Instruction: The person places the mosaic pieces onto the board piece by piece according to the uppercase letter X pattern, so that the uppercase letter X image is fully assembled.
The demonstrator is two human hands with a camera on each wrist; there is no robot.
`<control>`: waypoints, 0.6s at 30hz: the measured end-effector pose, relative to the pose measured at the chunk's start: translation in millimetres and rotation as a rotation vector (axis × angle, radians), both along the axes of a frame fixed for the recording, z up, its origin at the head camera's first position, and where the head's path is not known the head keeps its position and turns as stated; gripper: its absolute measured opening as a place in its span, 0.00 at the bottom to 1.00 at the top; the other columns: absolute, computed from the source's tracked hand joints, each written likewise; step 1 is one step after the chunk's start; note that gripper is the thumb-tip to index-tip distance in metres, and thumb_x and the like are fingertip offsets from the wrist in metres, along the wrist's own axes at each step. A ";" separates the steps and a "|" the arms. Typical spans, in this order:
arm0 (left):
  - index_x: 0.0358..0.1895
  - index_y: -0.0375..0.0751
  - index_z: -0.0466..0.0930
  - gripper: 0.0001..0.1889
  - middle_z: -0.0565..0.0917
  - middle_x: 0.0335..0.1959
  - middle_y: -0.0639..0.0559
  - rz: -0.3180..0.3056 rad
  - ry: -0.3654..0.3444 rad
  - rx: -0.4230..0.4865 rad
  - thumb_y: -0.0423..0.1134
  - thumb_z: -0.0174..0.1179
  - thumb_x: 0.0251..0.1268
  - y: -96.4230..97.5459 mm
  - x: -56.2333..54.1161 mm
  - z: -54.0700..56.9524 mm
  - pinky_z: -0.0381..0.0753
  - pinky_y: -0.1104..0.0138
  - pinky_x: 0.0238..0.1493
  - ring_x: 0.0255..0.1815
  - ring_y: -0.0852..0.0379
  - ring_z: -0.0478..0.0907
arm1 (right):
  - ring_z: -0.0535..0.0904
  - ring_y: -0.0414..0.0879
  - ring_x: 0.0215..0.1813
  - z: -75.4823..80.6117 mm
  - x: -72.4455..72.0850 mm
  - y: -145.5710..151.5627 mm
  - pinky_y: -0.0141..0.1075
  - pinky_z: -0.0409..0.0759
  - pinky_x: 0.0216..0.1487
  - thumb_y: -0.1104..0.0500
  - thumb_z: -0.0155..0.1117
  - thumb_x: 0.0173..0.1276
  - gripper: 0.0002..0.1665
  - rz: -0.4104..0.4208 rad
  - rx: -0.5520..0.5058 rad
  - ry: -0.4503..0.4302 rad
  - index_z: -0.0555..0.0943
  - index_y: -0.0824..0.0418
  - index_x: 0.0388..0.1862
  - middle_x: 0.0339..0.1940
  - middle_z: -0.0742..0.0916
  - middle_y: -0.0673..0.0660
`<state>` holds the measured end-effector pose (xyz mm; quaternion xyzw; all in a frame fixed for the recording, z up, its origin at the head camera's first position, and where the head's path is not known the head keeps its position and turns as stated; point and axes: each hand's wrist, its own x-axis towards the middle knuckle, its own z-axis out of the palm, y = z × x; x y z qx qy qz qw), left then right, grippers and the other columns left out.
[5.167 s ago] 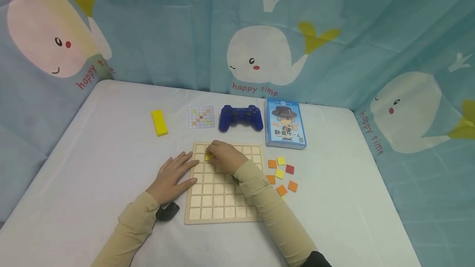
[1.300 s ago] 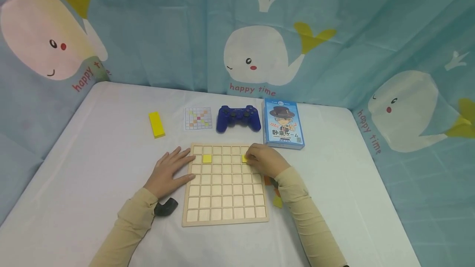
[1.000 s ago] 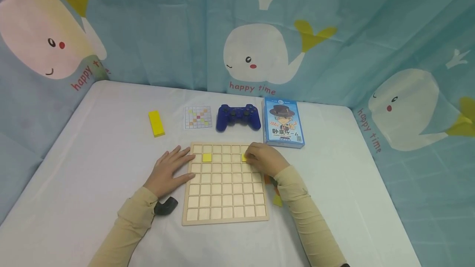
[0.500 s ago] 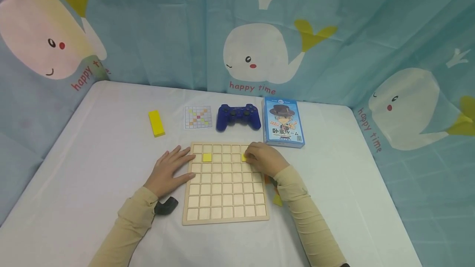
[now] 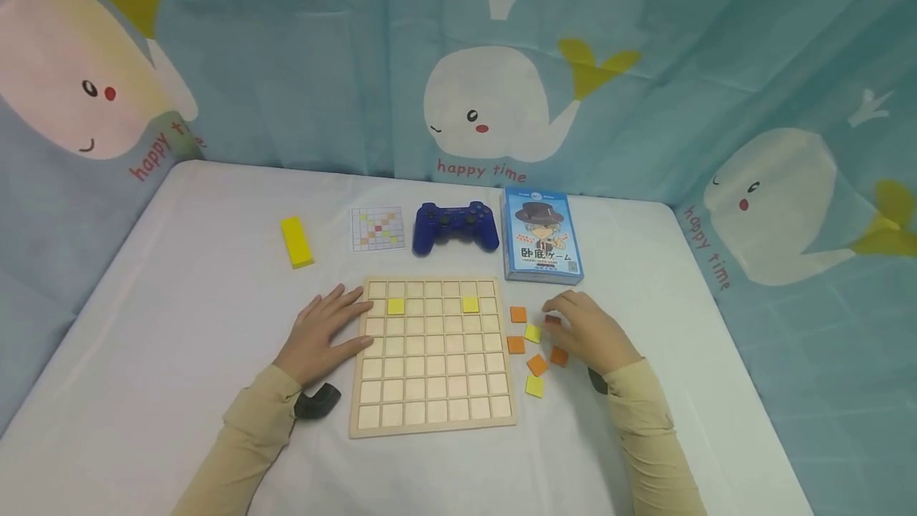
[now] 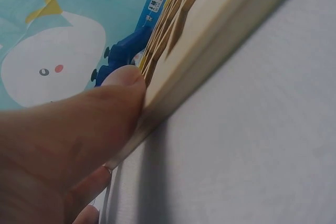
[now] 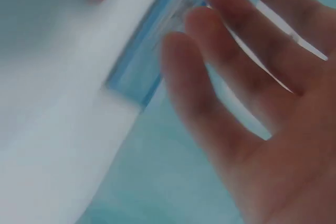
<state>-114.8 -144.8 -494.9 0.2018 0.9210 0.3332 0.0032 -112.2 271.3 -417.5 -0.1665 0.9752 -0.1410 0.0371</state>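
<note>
Three white whales [image 5: 487, 102] were printed on the blue-green curtain [image 5: 301, 86] at the far side of the white table [image 5: 179, 341]. On the table lay a gridded wooden board [image 5: 435, 365]. The left hand [image 5: 318, 338] gripped nothing, its fingers spread and its thumb and fingertips touching the board's left edge. The right hand [image 5: 589, 330], fingers loosely bent and clasping nothing, was just right of the board. Beyond, from right to left, lay a blue box [image 5: 542, 237], a dark blue game controller [image 5: 455, 224], a printed grid card [image 5: 377, 229] and a yellow block [image 5: 297, 242]. Two yellow tiles [image 5: 396, 306] sat in the board's second row from the far edge, second from each side. Right of the board lay four orange tiles [image 5: 519, 314], two loose yellow tiles [image 5: 534, 386] and one red tile [image 5: 553, 320], partly hidden by the right hand; whether they touched was unclear.
</note>
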 end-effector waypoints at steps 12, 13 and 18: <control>0.64 0.46 0.73 0.30 0.66 0.72 0.44 0.011 0.009 -0.014 0.53 0.64 0.59 -4.2 -1.5 -1.4 0.45 0.44 0.74 0.75 0.40 0.52 | 0.78 0.50 0.57 -25.0 7.7 23.0 0.45 0.78 0.61 0.63 0.70 0.60 0.18 -0.051 0.008 -0.037 0.80 0.58 0.50 0.51 0.84 0.54; 0.64 0.46 0.73 0.30 0.66 0.72 0.45 0.011 0.008 -0.014 0.53 0.64 0.60 -4.1 -1.4 -1.7 0.45 0.44 0.74 0.75 0.40 0.52 | 0.78 0.50 0.57 -26.0 6.6 22.0 0.45 0.78 0.61 0.63 0.70 0.60 0.18 -0.051 0.005 -0.036 0.80 0.58 0.50 0.51 0.84 0.54; 0.65 0.46 0.72 0.30 0.66 0.72 0.44 0.001 0.005 -0.005 0.53 0.63 0.60 -2.2 -1.5 -2.5 0.45 0.44 0.74 0.75 0.40 0.52 | 0.79 0.48 0.54 -30.3 4.5 19.7 0.43 0.80 0.58 0.65 0.70 0.60 0.16 -0.056 -0.004 -0.014 0.81 0.58 0.48 0.47 0.85 0.52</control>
